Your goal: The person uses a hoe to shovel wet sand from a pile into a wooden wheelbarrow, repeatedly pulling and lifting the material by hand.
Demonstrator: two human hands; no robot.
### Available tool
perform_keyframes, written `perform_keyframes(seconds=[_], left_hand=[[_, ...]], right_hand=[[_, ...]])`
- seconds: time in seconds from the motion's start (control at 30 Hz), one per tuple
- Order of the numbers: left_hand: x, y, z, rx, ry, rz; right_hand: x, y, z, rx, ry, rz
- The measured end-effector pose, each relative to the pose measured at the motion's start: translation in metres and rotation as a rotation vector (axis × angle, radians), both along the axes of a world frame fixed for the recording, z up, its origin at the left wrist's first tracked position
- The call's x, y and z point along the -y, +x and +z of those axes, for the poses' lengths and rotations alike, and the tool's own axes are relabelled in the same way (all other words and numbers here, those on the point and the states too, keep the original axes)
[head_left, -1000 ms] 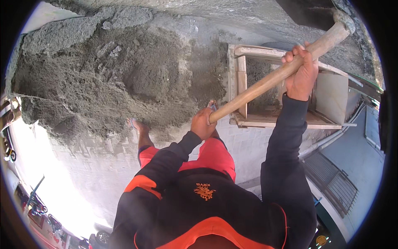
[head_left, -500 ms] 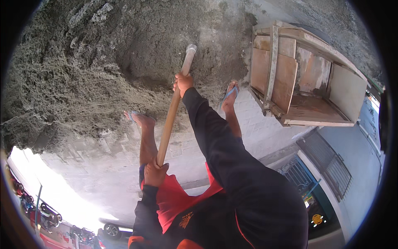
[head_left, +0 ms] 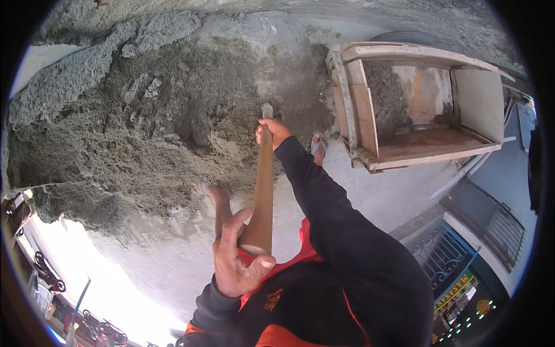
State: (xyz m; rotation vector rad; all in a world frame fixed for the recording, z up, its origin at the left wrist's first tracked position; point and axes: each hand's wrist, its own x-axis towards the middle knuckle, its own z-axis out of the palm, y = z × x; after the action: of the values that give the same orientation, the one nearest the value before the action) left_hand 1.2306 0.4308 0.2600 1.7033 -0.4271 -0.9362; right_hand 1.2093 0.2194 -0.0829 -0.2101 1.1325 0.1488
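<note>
We have the wooden tool handle [head_left: 263, 179] centred, far end over the grey mortar heap [head_left: 144, 115], right hand [head_left: 274, 132] clamped round it, left hand [head_left: 234, 263] spread at its near end; wooden box [head_left: 433, 157] right. Looks like grip-setting; a two-handed stroke calls for closing left fingers.

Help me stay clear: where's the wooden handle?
Near the centre of the head view, the wooden handle runs from the left hand up past the right hand, left of the wooden box.

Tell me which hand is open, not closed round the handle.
The left hand, palm showing, thumb spread, at the near end; the right hand is closed round the wooden handle farther up.
</note>
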Motion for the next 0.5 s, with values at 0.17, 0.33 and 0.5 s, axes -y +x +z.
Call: perform_keyframes(seconds=[0.17, 0.33, 0.5], left_hand=[[0.067, -0.018, 0.096, 0.05, -0.123, -0.01], [0.106, -0.042, 0.162, -0.359, -0.235, -0.176], [0.131, -0.023, 0.151, -0.643, 0.039, -0.595]], right_hand=[[0.066, -0.04, 0.114, 0.021, 0.087, -0.224], [0.164, -0.124, 0.241, 0.006, -0.261, -0.377], [0.232, -0.18, 0.304, -0.145, -0.581, -0.555]])
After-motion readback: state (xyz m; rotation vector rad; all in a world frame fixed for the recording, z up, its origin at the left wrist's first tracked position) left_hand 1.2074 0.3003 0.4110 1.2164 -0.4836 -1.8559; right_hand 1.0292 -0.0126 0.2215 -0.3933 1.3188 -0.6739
